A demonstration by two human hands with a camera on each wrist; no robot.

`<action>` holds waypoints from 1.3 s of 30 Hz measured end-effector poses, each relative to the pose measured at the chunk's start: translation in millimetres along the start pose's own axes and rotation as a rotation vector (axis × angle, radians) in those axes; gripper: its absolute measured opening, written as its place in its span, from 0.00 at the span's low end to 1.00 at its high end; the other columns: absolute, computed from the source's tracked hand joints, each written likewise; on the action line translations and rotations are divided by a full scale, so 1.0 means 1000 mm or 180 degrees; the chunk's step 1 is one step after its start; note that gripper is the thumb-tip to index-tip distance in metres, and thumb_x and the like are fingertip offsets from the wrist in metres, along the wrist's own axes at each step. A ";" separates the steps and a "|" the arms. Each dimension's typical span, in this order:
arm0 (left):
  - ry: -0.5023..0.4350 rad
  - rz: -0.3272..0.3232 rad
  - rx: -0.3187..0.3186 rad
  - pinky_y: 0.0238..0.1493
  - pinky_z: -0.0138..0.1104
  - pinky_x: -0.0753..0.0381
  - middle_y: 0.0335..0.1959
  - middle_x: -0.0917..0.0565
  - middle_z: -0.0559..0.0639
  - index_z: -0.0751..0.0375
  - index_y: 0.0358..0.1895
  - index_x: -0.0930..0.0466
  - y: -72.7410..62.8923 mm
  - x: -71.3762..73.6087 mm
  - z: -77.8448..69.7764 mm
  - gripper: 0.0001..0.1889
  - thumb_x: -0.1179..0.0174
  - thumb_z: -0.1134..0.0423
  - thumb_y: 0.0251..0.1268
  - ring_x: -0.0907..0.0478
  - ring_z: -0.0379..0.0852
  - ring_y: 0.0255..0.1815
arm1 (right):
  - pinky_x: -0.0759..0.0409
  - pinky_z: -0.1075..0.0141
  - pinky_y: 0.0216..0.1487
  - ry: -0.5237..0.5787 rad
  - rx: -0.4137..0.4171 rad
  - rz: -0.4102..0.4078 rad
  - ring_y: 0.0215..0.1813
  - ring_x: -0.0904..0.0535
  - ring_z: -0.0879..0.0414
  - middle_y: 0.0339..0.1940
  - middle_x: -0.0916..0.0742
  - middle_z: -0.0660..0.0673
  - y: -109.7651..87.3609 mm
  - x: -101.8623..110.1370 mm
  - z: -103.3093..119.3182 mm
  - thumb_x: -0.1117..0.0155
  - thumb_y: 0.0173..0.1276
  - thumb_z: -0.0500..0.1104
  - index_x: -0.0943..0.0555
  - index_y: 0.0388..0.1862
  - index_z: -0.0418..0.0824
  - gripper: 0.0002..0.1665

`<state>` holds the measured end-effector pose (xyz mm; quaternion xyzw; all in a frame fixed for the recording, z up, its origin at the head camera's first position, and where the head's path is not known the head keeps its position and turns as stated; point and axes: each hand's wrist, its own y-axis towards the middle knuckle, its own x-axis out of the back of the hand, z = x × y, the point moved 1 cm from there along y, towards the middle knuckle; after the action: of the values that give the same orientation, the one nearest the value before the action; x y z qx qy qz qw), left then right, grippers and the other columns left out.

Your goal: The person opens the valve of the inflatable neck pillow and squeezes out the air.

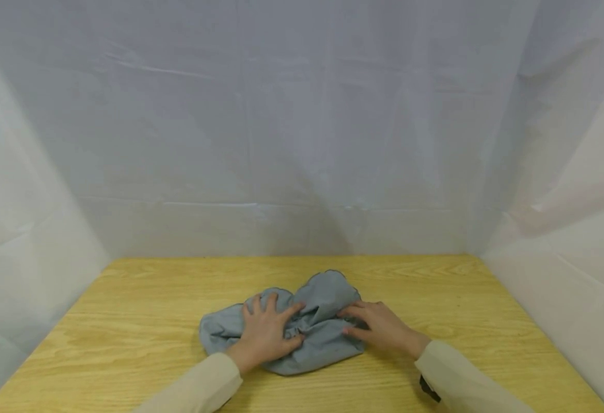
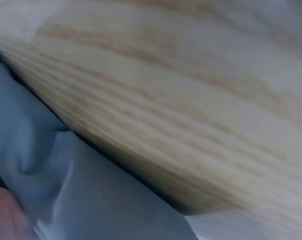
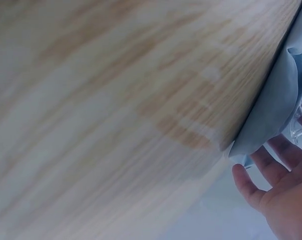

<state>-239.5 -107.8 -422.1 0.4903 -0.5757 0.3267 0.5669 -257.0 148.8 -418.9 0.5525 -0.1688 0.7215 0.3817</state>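
A crumpled grey-blue piece of fabric [image 1: 327,338] lies bunched on the table, with gathered folds near its middle and a thin dark line along its far edge. What kind of fabric article it is I cannot tell. My left hand [image 1: 264,335] rests on its left half, fingers spread. At the right side, my right hand [image 1: 381,327] touches the fabric with loosely bent fingers. Seen from the right wrist, the fingertips meet the fabric [image 3: 271,115] while the thumb [image 3: 247,185] stands apart. Only a sliver of the left hand [image 2: 8,217] shows in the left wrist view.
The wooden table [image 1: 141,321] has yellowish grain and runs back to a hanging pale sheet [image 1: 281,143]. More white sheeting hangs along the left side [image 1: 18,229] and right side [image 1: 580,258]. A dark band [image 1: 428,389] shows under the right sleeve.
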 end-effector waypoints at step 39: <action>0.0026 -0.0050 -0.0372 0.49 0.72 0.46 0.68 0.37 0.45 0.41 0.62 0.32 -0.003 0.002 0.001 0.29 0.47 0.37 0.56 0.48 0.70 0.67 | 0.27 0.52 0.46 -0.0267 0.0111 -0.0019 0.48 0.23 0.57 0.46 0.20 0.53 -0.001 -0.006 0.002 0.43 0.64 0.54 0.22 0.50 0.53 0.16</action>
<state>-236.8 -109.6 -421.0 0.4595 -0.5876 0.2901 0.5995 -254.7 146.1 -424.2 0.5894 -0.1704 0.6994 0.3667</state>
